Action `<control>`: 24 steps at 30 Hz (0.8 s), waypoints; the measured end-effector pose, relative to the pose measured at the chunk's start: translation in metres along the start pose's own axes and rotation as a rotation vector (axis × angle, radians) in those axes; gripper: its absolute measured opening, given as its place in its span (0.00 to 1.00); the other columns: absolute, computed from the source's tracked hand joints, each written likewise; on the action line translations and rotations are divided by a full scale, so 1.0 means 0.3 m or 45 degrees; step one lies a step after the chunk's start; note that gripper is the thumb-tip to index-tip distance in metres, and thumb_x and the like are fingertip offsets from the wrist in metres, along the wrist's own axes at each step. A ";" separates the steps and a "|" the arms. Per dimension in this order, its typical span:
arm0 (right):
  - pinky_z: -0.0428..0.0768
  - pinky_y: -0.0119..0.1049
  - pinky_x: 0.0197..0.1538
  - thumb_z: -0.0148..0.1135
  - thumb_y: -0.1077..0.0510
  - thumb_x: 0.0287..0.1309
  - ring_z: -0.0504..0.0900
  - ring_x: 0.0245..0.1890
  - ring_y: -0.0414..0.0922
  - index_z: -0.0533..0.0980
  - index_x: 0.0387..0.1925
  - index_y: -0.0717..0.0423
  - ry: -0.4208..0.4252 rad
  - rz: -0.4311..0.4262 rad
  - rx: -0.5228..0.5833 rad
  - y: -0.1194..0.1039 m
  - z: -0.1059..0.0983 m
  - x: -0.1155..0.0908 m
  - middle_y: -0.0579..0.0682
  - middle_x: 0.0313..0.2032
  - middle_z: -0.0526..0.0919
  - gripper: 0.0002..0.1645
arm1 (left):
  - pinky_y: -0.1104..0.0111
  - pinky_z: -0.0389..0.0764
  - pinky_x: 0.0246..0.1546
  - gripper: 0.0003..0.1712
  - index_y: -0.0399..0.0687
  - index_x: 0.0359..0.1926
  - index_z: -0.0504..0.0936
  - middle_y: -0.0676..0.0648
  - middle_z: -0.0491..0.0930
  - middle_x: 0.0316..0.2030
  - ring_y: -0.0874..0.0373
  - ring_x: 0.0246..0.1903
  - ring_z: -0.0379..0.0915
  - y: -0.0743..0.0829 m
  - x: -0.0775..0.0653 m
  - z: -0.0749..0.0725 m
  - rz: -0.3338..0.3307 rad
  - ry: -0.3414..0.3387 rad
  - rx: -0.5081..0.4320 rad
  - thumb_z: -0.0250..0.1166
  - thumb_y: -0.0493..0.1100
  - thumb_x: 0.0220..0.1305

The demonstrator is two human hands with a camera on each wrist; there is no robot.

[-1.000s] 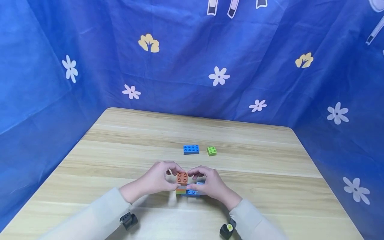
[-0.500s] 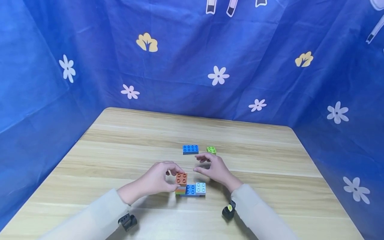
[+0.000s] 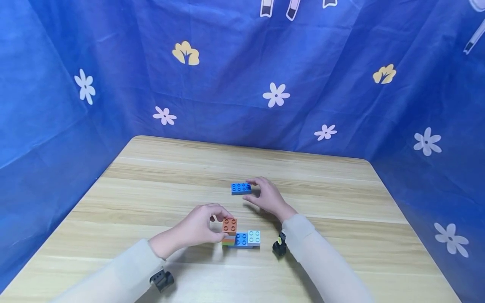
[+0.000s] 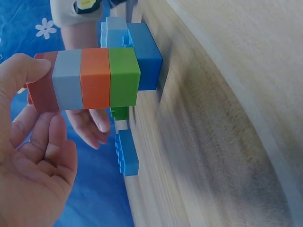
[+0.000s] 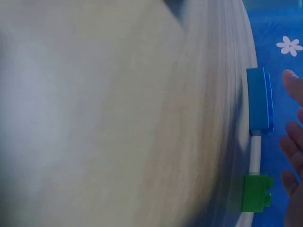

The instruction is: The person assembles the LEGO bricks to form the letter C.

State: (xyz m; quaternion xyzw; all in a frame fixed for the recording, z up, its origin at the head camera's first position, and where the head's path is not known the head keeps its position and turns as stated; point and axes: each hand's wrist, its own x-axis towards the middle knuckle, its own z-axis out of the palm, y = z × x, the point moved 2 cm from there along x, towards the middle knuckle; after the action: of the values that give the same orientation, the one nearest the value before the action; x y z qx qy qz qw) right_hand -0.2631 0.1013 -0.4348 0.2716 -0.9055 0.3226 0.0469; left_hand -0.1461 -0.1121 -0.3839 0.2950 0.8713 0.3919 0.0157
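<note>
My left hand (image 3: 198,225) pinches the brown top brick (image 3: 229,226) of a small tower between thumb and fingers. Below it, in the left wrist view, come a grey-blue brick (image 4: 67,79), an orange brick (image 4: 95,78) and a green brick (image 4: 124,77). The tower stands at the left end of a blue base brick (image 3: 241,239), and a light blue brick (image 3: 254,237) sits at its right end. My right hand (image 3: 268,198) hovers with thumb and fingers spread beside a loose blue brick (image 3: 239,189), holding nothing.
A loose green brick (image 5: 254,194) lies right of the blue one; my right hand hides it in the head view. The wooden table (image 3: 170,168) has a blue curtain (image 3: 227,84) with printed flowers around it. Each wrist carries a small black camera (image 3: 162,279).
My right hand has left the build, moved away over the table and then shifted left toward the loose blue brick, covering the green one. The left hand has kept its grip on the tower.
</note>
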 end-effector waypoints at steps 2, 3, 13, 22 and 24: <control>0.65 0.45 0.63 0.71 0.45 0.51 0.72 0.57 0.49 0.74 0.58 0.54 -0.001 0.015 -0.029 0.009 0.006 0.015 0.50 0.55 0.77 0.35 | 0.61 0.78 0.36 0.20 0.48 0.42 0.82 0.60 0.78 0.35 0.54 0.36 0.74 -0.001 -0.001 -0.001 -0.001 0.000 0.000 0.74 0.38 0.43; 0.65 0.45 0.63 0.71 0.45 0.50 0.72 0.58 0.49 0.74 0.58 0.54 -0.002 0.022 -0.041 0.012 0.009 0.021 0.49 0.55 0.77 0.35 | 0.61 0.78 0.36 0.20 0.48 0.42 0.82 0.60 0.78 0.35 0.54 0.36 0.74 -0.001 -0.001 -0.001 0.000 0.001 -0.003 0.74 0.38 0.43; 0.65 0.44 0.63 0.72 0.45 0.49 0.73 0.58 0.49 0.74 0.58 0.53 -0.042 0.005 -0.173 0.011 0.045 0.069 0.50 0.56 0.77 0.36 | 0.62 0.78 0.38 0.20 0.49 0.42 0.82 0.60 0.79 0.35 0.55 0.36 0.75 -0.008 -0.002 0.002 0.022 0.011 0.004 0.74 0.39 0.43; 0.64 0.45 0.62 0.72 0.46 0.50 0.74 0.56 0.46 0.76 0.56 0.50 -0.063 -0.011 -0.230 0.001 0.062 0.079 0.48 0.53 0.79 0.31 | 0.64 0.77 0.39 0.20 0.49 0.42 0.83 0.61 0.78 0.35 0.54 0.36 0.75 -0.009 -0.005 0.007 0.027 0.023 -0.004 0.74 0.39 0.44; 0.65 0.45 0.61 0.72 0.46 0.49 0.75 0.54 0.45 0.77 0.55 0.50 -0.068 -0.017 -0.237 -0.002 0.063 0.077 0.47 0.52 0.80 0.31 | 0.64 0.77 0.39 0.20 0.49 0.42 0.82 0.60 0.78 0.35 0.54 0.36 0.75 -0.008 -0.005 0.007 0.030 0.024 -0.003 0.74 0.39 0.44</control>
State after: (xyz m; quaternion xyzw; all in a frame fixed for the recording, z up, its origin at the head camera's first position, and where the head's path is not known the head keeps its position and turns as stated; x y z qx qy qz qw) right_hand -0.2808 0.0789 -0.4433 0.2808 -0.9307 0.2292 0.0499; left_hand -0.1457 -0.1128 -0.3874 0.3014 0.8674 0.3960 0.0032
